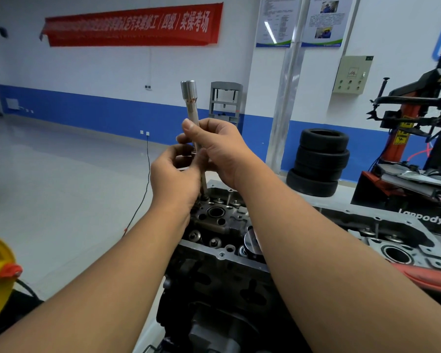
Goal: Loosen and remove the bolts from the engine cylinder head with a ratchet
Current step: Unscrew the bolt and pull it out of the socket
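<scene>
— Where's the bolt [203, 183]?
— Mid-frame, upright, lower end at the cylinder head [215, 215], near its far left corner. Hard to tell bolt from tool: a long thin shaft runs up through both hands to a socket [189, 91] at top centre.
— Long axis?
— Near vertical, leaning slightly left toward the top. Coming move judged a straight lift along that line.
— Fingers?
— Right hand [218, 151] curled round the shaft, thumb pressed up along it. Left hand [175, 178] just below and left, fingertips pinching at the shaft near a dark collar. Left sits nearer the head; right higher, nearer the socket.
— Ratchet handle?
— Not visible.
— Other bolts?
— Cannot tell; valve springs and bores visible, bolt holes unclear.
— Anything readable?
— "Lanpody", white letters, right edge of frame beside a second head [397, 253]. Red banner [133, 25], upper left, Chinese characters, partly blurred, ending 汽车维修工(四级)实操考场. Posters, top right, too small to read.
— Beyond that?
— Stacked tyres [318, 161] right of centre, tyre changer [418, 128] far right.
</scene>
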{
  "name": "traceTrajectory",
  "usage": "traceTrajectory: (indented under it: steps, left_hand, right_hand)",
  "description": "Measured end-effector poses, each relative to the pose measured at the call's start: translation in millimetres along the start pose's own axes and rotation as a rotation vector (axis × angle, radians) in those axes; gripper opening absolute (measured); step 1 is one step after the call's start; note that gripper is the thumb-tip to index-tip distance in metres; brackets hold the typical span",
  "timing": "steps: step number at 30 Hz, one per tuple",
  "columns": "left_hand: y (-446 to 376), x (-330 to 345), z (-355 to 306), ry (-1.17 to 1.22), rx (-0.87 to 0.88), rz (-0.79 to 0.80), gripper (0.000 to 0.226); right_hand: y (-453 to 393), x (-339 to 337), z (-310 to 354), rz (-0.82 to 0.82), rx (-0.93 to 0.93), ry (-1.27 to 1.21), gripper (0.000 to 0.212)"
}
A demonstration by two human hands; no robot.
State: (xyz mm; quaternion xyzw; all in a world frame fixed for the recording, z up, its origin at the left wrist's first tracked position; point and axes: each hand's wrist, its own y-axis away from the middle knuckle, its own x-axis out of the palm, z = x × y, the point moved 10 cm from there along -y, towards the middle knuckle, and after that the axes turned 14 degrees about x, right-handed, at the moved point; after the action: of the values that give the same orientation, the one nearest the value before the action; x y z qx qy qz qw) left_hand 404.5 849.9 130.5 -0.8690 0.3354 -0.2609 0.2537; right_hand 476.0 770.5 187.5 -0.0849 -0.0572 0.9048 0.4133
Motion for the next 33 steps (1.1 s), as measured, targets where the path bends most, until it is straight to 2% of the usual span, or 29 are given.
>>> traceTrajectory:
  steps: [4,9,12,14,16,18,24,27,30,33]
  left_hand:
    - [2.5,8.4,0.7,0.004,-0.024,0.054,0.029]
    - [0.4,-1.0,0.4,-0.035,-0.005,-0.010,0.010]
    - [0.2,-3.3,2.6,-0.025,-0.017,-0.023,0.016]
    - [0.5,3.2,0.3,0.019,-0.018,0.023,0.002]
    - [2.0,9.0,0.6,0.023,-0.031,0.064,0.021]
    - [2.5,9.1,2.9,0.000,-0.043,0.065,0.031]
    - [0.2,0.9,2.0,-0.037,-0.011,0.011,0.012]
    - [0.3,5.4,1.7,0.006,-0.020,0.040,0.004]
    - [2.0,11.0,3.3,0.012,-0.036,0.082,0.027]
    - [1.5,6.3,2.9,-0.024,-0.032,0.043,0.024]
  right_hand:
    - [-0.2,0.7,1.0,-0.009,0.003,0.054,0.028]
    - [-1.6,1.0,-1.4,0.015,0.016,0.012,0.021]
    - [-0.8,0.6,-0.9,0.014,0.000,0.005,0.021]
    - [-0.5,1.3,-0.3,0.011,0.000,0.018,0.021]
    - [-1.0,0.2,0.6,-0.006,0.003,0.038,0.025]
    - [-1.6,-0.8,-0.3,-0.011,0.016,0.028,0.027]
    - [-2.2,-2.6,-1.7,-0.008,0.004,0.010,0.020]
    - [-1.8,-1.6,-0.9,-0.012,0.000,0.030,0.020]
    - [-2.5,-2.4,-1.5,-0.022,0.019,0.035,0.025]
    - [-3.6,-0.7,-3.8,-0.008,0.046,0.014,0.026]
